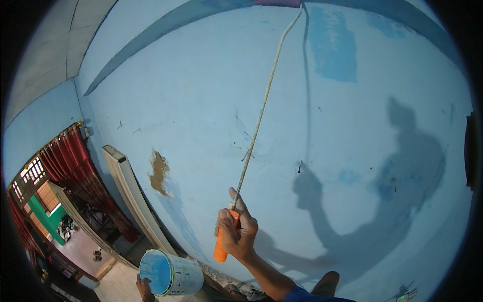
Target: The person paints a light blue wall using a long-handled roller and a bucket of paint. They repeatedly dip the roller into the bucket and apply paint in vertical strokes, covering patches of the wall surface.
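My right hand [241,232] grips the orange handle [222,245] of a paint roller, with one finger stretched along its shaft. The long, paint-crusted metal rod [264,102] runs up to a purple roller sleeve [281,3], partly cut off at the top edge of the view. The sleeve is up at the blue band [211,11] across the top of the wall; whether it touches cannot be told. At lower left, my left hand [145,288] holds the rim of a tilted plastic paint bucket [185,275], its inside coated light blue. A darker blue painted patch [334,45] lies right of the rod.
The pale blue wall [207,94] has a bare, chipped patch [159,173] and several nails, one [300,167] mid-wall. Long pale panels [136,196] lean in the left corner. Beyond them are a red curtain [90,181] and an open doorway [81,241]. A shadow falls at right.
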A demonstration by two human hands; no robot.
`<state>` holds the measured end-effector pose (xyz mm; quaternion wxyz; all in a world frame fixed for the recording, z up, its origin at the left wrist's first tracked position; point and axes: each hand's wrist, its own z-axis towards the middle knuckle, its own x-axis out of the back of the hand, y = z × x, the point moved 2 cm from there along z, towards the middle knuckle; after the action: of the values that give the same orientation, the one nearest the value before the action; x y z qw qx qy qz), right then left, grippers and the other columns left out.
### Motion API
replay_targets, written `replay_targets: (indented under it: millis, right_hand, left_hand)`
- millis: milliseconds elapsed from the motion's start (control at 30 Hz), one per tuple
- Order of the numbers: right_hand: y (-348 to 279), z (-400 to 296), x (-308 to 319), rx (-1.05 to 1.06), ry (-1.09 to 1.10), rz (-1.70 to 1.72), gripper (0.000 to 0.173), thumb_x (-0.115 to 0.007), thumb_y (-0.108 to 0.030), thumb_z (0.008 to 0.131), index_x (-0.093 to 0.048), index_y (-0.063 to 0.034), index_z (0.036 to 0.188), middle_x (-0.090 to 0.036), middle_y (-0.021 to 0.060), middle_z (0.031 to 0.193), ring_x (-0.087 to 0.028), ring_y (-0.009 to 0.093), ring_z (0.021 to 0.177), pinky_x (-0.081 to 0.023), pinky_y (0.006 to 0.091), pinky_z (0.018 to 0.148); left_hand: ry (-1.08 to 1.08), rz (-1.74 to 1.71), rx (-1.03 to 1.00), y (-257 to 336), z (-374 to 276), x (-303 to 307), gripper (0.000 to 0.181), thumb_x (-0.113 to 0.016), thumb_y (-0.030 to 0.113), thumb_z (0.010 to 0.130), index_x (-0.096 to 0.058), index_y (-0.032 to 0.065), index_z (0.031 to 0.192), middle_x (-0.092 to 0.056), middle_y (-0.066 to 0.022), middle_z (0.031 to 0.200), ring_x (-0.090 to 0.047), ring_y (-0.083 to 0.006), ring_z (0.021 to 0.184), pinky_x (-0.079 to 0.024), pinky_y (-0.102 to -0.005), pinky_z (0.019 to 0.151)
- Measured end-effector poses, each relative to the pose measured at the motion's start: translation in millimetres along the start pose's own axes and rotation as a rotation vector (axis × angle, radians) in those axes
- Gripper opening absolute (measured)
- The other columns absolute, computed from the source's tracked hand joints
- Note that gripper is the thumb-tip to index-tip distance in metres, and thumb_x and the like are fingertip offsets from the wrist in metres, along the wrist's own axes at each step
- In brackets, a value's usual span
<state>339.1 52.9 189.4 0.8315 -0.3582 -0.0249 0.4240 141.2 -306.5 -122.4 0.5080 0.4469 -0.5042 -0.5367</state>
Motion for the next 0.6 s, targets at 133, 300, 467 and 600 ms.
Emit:
replay_targets:
  millis: [133, 300, 467, 600]
  right_hand:
    - [-12, -3, -4, -0.016, -0.017, 0.054, 0.045, -0.048, -0.005, 0.093, -0.036, 0.0106, 0.133, -0.051, 0.0019, 0.065, -0.05, 0.008, 0.047, -0.047, 0.0261, 0.045]
    - [-32, -17, 3, 0.003, -0.028, 0.063, 0.045, -0.049, -0.006, 0.094, -0.036, 0.0121, 0.132, -0.05, 0.003, 0.063, -0.05, 0.009, 0.047, -0.046, 0.027, 0.044]
    - [-22, -5, 3, -0.001, -0.019, 0.044, 0.044, -0.049, -0.006, 0.094, -0.037, 0.0114, 0.132, -0.051, 0.0034, 0.061, -0.051, 0.009, 0.047, -0.046, 0.0273, 0.044]
    - [-44, -21, 15, -0.055, -0.006, 0.088, 0.044, -0.049, -0.006, 0.094, -0.038, 0.0103, 0.133, -0.05, 0.0039, 0.06, -0.051, 0.011, 0.047, -0.046, 0.0274, 0.044]
  left_hand:
    - [0.0, -0.004, 0.009, 2, 0, -2, 0.032, -0.049, 0.018, 0.072, -0.057, -0.0008, 0.096, -0.058, -0.0106, 0.086, -0.054, -0.022, 0.077, -0.044, -0.0329, 0.067]
    - [-0.003, -0.017, 0.023, 3, 2, -6, 0.033, -0.048, 0.015, 0.068, -0.056, -0.0013, 0.095, -0.058, -0.0112, 0.085, -0.054, -0.023, 0.077, -0.044, -0.0331, 0.068]
    - [0.019, -0.042, 0.045, 9, 0, -7, 0.034, -0.047, 0.013, 0.064, -0.055, -0.0018, 0.094, -0.058, -0.0119, 0.084, -0.054, -0.0239, 0.077, -0.044, -0.0332, 0.068]
    - [0.056, -0.117, 0.109, 21, -4, -15, 0.036, -0.047, 0.01, 0.061, -0.054, -0.0022, 0.094, -0.058, -0.0124, 0.084, -0.055, -0.0247, 0.076, -0.044, -0.0333, 0.068]
